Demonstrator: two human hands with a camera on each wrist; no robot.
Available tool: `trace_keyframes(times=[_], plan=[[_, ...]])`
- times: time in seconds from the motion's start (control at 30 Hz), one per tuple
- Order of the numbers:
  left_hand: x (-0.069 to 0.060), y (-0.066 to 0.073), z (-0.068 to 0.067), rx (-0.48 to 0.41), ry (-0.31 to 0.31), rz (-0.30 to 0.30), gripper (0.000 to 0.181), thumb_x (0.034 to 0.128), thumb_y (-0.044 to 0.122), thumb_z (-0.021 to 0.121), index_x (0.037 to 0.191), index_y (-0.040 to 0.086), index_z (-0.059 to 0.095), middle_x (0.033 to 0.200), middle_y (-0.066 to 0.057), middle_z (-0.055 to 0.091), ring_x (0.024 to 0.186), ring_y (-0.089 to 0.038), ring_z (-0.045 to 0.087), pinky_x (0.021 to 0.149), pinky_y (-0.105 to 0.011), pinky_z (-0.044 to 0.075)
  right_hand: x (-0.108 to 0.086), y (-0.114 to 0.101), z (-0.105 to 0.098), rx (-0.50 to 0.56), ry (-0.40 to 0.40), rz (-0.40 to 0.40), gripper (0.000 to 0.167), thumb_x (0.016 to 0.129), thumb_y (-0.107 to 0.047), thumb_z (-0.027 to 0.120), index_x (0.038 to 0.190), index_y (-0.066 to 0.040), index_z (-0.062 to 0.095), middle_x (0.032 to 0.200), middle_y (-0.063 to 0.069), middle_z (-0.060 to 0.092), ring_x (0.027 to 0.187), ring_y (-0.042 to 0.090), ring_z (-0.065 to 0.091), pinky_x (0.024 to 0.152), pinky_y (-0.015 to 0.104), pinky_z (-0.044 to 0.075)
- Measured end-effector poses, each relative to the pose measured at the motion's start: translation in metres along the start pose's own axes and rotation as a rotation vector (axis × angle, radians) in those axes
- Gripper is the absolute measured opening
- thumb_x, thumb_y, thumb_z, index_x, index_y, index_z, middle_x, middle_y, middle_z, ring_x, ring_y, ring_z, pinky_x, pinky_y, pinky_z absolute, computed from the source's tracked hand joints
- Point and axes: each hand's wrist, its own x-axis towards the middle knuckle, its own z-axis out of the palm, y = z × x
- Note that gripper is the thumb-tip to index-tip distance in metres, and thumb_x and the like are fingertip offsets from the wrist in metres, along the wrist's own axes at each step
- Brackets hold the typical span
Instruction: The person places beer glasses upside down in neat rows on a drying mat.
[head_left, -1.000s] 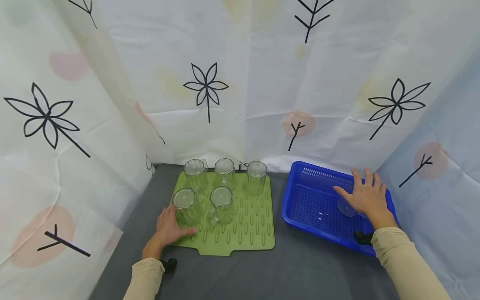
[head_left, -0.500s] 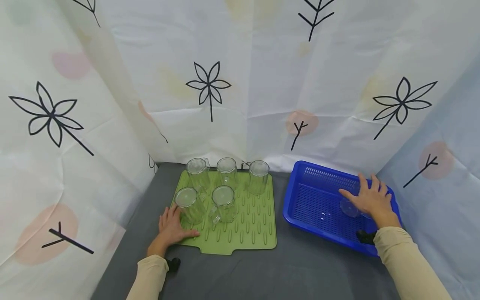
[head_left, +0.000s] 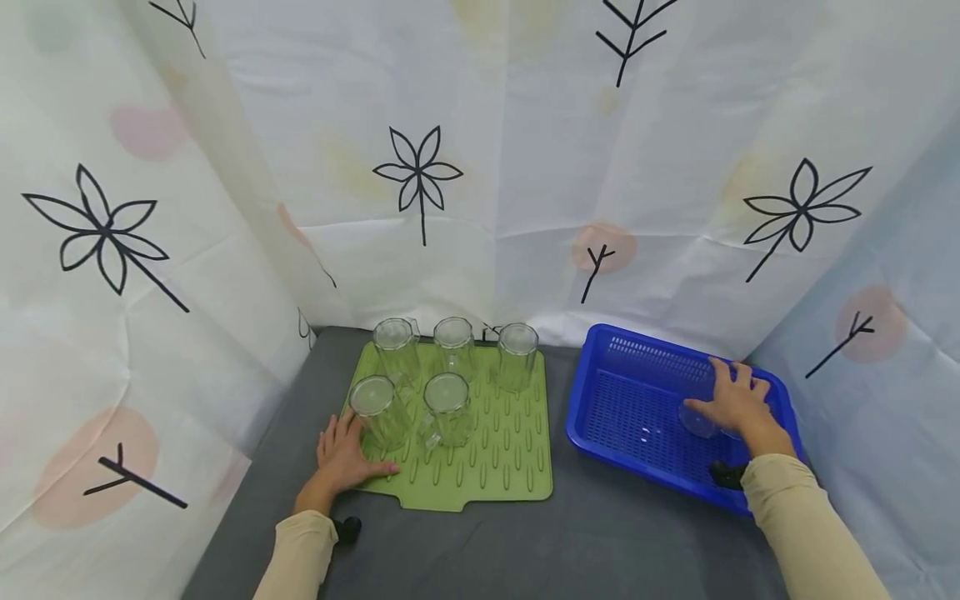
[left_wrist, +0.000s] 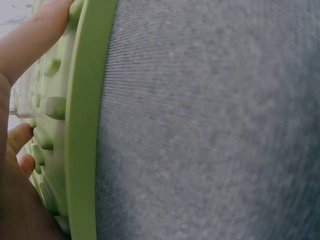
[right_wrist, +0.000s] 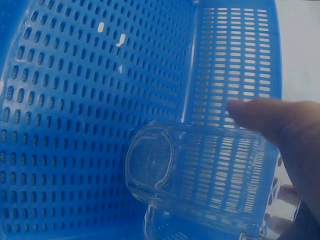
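At the left edge of the green drying mat (head_left: 498, 479), my left hand (head_left: 343, 457) rests with spread fingers, the thumb stretched over the mat's ribs. A clear glass mug (head_left: 381, 417) stands upside down just beyond that hand. Over the right side of the blue basket (head_left: 611, 454), my right hand (head_left: 738, 406) hovers with bent, spread fingers. Beneath it is another glass mug (right_wrist: 200, 170), its handle at the lower side of the right wrist view. Thumb and fingers lie on either side of this mug; no firm contact shows. The hand partly hides it in the head view.
Several more glass mugs stand on the mat, including a front one (head_left: 447, 408) and a back right one (head_left: 516, 358). The dark grey tabletop (head_left: 517, 550) is bounded by patterned white cloth (head_left: 465, 275) behind and at both sides.
My right hand has lowered toward the mug in the basket, and its fingers have bent somewhat. The left hand stays at the mat's edge.
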Motion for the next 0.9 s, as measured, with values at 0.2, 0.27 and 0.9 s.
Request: trace_keyframes(times=[0.2, 0.27, 0.9], plan=[[-0.001, -0.001, 0.001, -0.018, -0.013, -0.017, 0.124, 0.0641, 0.062, 0.088, 0.154, -0.004, 0.035, 0.168, -0.025, 0.01, 0.154, -0.054, -0.005, 0.12, -0.075, -0.004, 0.0, -0.006, 0.004, 0.025, 0.012, 0.027, 0.081, 0.098, -0.019, 0.062, 0.156, 0.0, 0.01, 0.153, 0.043, -0.004, 0.134, 0.074, -0.001, 0.1, 0.086, 0.022], [-0.001, -0.002, 0.002, -0.023, -0.01, -0.019, 0.124, 0.0636, 0.064, 0.087, 0.152, -0.006, 0.037, 0.167, -0.025, 0.01, 0.154, -0.054, -0.006, 0.12, -0.075, -0.004, 0.001, -0.006, 0.006, 0.033, 0.004, 0.044, 0.078, 0.099, -0.016, 0.059, 0.157, -0.001, 0.009, 0.154, 0.042, -0.006, 0.135, 0.074, -0.003, 0.1, 0.086, 0.022], [0.0, 0.001, 0.002, 0.035, -0.059, -0.071, 0.122, 0.0657, 0.066, 0.087, 0.155, 0.001, 0.036, 0.17, -0.02, 0.008, 0.156, -0.05, -0.008, 0.122, -0.072, -0.002, -0.004, -0.027, 0.018, 0.045, 0.007, -0.029, 0.074, 0.101, -0.014, 0.058, 0.156, -0.001, 0.011, 0.155, 0.041, -0.004, 0.135, 0.075, -0.004, 0.101, 0.085, 0.019]])
